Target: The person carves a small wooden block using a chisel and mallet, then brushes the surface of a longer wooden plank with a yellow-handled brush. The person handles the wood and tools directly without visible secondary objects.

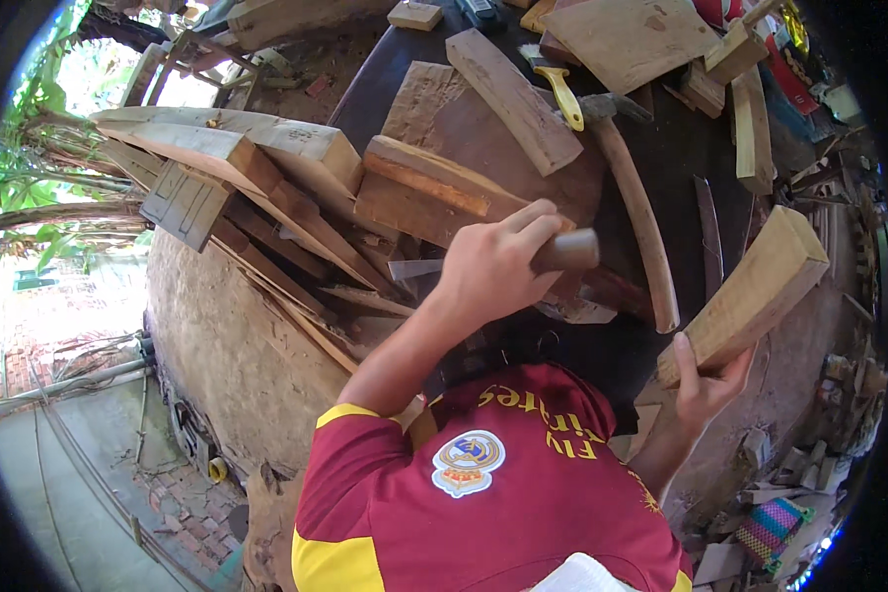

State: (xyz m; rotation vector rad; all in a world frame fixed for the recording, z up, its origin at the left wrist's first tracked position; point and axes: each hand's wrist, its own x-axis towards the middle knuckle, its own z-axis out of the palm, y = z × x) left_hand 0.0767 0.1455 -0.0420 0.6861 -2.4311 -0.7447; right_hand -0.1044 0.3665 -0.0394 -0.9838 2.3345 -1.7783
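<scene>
My left hand (498, 261) is closed round a short grey cylindrical piece (577, 250) at the centre, over a board (419, 212) with a pale block and an orange-brown strip on it. My right hand (710, 383) grips the lower end of a tapered wooden block (755, 281), held up at the right. Between my hands lies a hammer (637, 222) with a long curved wooden handle, its head at the back. A yellow-handled brush (565, 97) lies behind it, beside a long wood offcut (508, 99).
Stacked planks and beams (257, 173) fill the left of the dark worktop (375, 84). More boards and blocks (627, 30) crowd the back and right. A narrow strip (708, 237) lies right of the hammer. Wood scraps and a woven striped item (770, 528) sit at the lower right.
</scene>
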